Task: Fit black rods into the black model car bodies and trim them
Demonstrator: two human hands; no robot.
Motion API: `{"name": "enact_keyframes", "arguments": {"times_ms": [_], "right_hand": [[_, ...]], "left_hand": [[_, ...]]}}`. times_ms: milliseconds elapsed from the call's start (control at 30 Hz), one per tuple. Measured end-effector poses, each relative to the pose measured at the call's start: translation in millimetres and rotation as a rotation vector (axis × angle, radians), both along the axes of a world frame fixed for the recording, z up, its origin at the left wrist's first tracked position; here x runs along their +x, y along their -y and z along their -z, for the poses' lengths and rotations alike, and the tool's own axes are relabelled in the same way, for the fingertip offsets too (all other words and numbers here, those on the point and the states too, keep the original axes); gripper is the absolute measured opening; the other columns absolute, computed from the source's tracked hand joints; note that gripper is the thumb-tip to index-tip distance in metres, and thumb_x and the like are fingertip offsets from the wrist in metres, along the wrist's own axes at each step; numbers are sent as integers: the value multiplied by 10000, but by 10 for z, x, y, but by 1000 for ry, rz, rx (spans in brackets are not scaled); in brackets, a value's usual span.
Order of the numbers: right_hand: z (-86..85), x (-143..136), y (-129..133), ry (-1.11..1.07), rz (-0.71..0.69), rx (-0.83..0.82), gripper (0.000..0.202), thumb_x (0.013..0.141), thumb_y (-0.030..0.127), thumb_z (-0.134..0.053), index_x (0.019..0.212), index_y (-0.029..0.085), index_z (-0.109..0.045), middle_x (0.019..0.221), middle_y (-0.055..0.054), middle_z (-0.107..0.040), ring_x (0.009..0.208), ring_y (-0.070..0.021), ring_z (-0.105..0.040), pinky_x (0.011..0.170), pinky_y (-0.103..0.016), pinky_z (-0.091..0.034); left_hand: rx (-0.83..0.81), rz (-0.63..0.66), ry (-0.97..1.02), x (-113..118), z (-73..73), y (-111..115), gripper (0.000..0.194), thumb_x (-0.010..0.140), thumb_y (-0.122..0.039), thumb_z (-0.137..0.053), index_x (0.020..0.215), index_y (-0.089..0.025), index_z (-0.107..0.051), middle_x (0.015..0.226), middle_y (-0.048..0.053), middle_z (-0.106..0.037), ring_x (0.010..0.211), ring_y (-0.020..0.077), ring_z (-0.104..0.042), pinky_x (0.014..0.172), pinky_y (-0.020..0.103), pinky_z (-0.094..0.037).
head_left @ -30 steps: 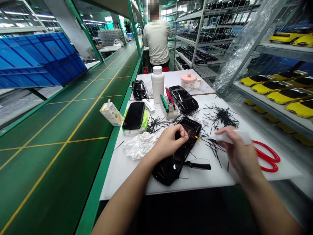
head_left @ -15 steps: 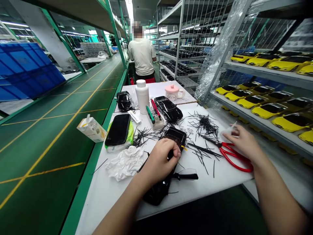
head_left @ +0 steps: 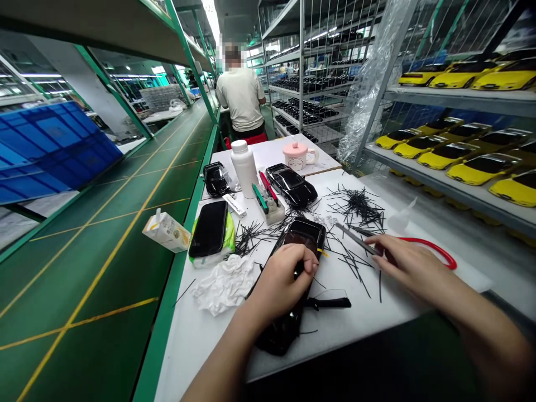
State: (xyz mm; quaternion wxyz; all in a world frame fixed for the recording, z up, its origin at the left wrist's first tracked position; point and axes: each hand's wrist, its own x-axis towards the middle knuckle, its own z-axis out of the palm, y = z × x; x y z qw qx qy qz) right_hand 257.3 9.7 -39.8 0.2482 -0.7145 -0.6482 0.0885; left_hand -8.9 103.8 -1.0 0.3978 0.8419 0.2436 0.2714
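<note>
A glossy black model car lies lengthwise on the white table before me. My left hand is closed over its middle with the fingers curled, hiding that part. My right hand has its thumb and fingers closed on slim grey tweezers, whose tips point up and left over loose black strips. Under and behind that hand lie scissors with red handles, partly covered. A translucent white pointed bottle stands just beyond it. A black part with a clear pane rests right of the car.
Crumpled white tissue, a phone on a green pack and a drink carton are at left. A white bottle, pen holder, second black car and pink-lidded mug stand behind. A green conveyor runs alongside; shelves hold yellow cars.
My right hand has let go of the white pointed bottle, moved left and taken hold of the tweezers from the table. The left hand stays on the car. The view has shifted slightly.
</note>
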Motion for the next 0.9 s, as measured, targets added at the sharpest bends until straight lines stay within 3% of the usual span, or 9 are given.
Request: {"name": "enact_keyframes", "arguments": {"times_ms": [67,133,233,300,467,900], "right_hand": [[-139,-35,17,-129,29,45,397,910,453,-504,1213,229,-629,849,-48,-678,692,-222,-642,606,-338,-495],[-245,-124,28,-352,65,108,419,878,492,-606,1219,251,-638,851,-35,-675,724,-209,-656,611,-306,-517],[-290,-344,21,-754,76,167,359,790,505,-752,1020,239,-684,879,-44,-716,838,-224,-707,719,-289,-577],[-267,-496,6,-911,43,149,324,762,499,-792,912,232,-687,869,-48,-737,846,-224,-723,750,-284,-593],[-206,-692,-28,-858,-25,165,257,792,480,-779,863,238,-730,896,-44,-746,863,-201,-707,770,-258,-580],[-210,-736,-87,-805,-9,199,217,801,468,-771,832,256,-745,837,-13,-739,778,-166,-690,711,-216,-564]], "left_hand": [[-8,0,4,1,3,1,252,843,-34,-504,736,-218,-370,843,-8,-639,827,145,-581,848,280,-427],[-18,-5,-4,2,0,0,251,850,-45,-511,731,-216,-372,847,-8,-646,829,145,-583,850,280,-423],[-34,-24,-22,3,-15,2,250,862,-64,-525,727,-214,-378,857,-10,-662,833,145,-590,852,279,-417],[-39,-29,-31,4,-26,5,254,867,-72,-534,724,-213,-378,857,-13,-672,831,144,-595,855,279,-412],[-27,-38,-40,5,-38,15,269,873,-72,-539,711,-209,-374,855,-15,-679,812,138,-595,856,275,-403],[-32,-29,-21,-3,-6,13,273,858,-53,-537,707,-209,-372,863,-12,-678,828,138,-603,872,278,-408]]}}
